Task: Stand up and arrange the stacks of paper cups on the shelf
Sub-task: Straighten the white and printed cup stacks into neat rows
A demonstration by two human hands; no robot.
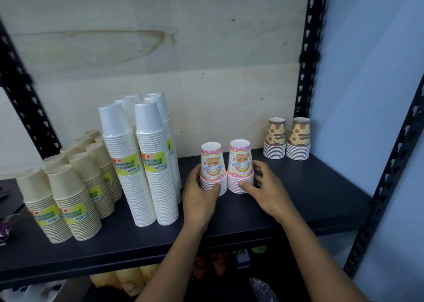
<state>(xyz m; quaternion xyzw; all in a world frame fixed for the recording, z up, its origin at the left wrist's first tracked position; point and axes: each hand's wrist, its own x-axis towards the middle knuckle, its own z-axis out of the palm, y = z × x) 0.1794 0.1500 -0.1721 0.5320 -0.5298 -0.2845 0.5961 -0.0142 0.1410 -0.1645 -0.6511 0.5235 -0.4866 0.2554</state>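
Two short pink birthday cup stacks stand upside down side by side on the dark shelf (309,187). My left hand (199,196) wraps the base of the left pink stack (212,164), thumb in front and fingers behind. My right hand (266,187) holds the base of the right pink stack (240,162) the same way. Both stacks are upright and nearly touch each other.
Tall white cup stacks (149,164) stand just left of my left hand, with several beige stacks (68,194) further left. Two brown patterned stacks (286,139) sit at the back right corner. Black slotted posts (307,49) frame the shelf; a plywood wall backs it.
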